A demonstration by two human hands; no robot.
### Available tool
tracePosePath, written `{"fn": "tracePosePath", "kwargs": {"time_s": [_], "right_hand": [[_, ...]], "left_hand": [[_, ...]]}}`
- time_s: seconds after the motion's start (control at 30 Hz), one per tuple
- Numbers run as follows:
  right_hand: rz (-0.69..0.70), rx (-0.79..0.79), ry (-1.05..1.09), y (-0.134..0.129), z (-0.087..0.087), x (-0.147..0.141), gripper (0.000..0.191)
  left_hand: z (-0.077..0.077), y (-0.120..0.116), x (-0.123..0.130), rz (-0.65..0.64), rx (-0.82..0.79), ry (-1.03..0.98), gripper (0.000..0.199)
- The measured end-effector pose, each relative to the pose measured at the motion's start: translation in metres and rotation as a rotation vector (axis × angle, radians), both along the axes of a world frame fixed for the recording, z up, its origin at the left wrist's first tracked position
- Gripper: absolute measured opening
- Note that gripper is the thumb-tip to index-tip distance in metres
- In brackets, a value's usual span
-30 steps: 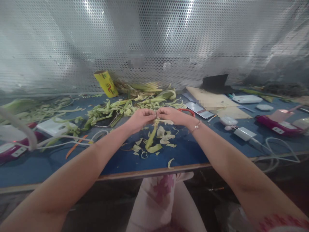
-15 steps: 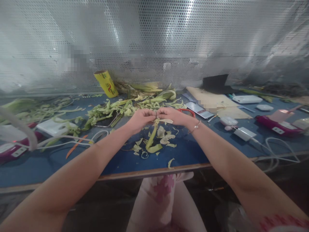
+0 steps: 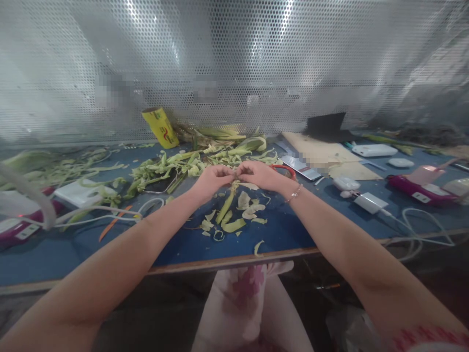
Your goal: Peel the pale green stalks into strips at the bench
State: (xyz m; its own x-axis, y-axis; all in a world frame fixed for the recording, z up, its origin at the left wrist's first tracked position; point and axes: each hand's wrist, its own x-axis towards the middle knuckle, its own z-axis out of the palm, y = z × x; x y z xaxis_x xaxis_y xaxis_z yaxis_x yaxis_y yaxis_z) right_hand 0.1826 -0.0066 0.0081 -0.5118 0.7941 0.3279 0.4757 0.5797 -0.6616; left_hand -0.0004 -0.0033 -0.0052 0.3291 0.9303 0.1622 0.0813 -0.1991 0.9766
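Note:
My left hand (image 3: 214, 182) and my right hand (image 3: 256, 175) meet over the middle of the table, fingertips pinched close together. Between them they grip the knotted top of a pale green plant stem (image 3: 227, 203), whose lower end hangs toward the table. The fingers hide the very top of it. Directly below lie cream-coloured petal-like scraps (image 3: 252, 210) and curled green peelings (image 3: 233, 225). Just beyond the hands spreads a heap of similar green stems and leaves (image 3: 190, 161). Red scissor-like handles (image 3: 285, 170) show behind my right wrist.
A yellow cardboard tube (image 3: 161, 128) leans by the perforated metal wall (image 3: 238, 63). To the right are a phone (image 3: 302, 167), brown cardboard (image 3: 322, 147), a white charger (image 3: 371, 203) and a purple device (image 3: 421, 190). White cables (image 3: 98, 215) and an orange strip (image 3: 114, 224) lie left.
Both hands have shifted slightly left. The held stem's lower end has swung left, apart from the curled peeling beneath it. The scraps on the table look unchanged.

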Motion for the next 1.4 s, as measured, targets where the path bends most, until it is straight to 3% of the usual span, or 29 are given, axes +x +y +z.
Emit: {"fn": "tracePosePath", "kwargs": {"time_s": [0.47, 0.8, 1.0, 1.4], "right_hand": [[0.008, -0.038, 0.069, 0.009, -0.008, 0.0, 0.019], [-0.049, 0.035, -0.048, 0.006, -0.004, -0.002, 0.016], [-0.028, 0.063, -0.122, 0.003, -0.001, -0.002, 0.015], [-0.012, 0.133, -0.167, -0.001, 0.001, -0.002, 0.013]], "left_hand": [[-0.004, 0.003, 0.0, 0.023, 0.152, 0.071, 0.016], [-0.006, 0.006, -0.002, 0.065, 0.283, 0.15, 0.009], [-0.007, 0.007, -0.002, 0.095, 0.283, 0.169, 0.009], [-0.007, 0.004, -0.001, 0.016, 0.19, 0.079, 0.017]]}}
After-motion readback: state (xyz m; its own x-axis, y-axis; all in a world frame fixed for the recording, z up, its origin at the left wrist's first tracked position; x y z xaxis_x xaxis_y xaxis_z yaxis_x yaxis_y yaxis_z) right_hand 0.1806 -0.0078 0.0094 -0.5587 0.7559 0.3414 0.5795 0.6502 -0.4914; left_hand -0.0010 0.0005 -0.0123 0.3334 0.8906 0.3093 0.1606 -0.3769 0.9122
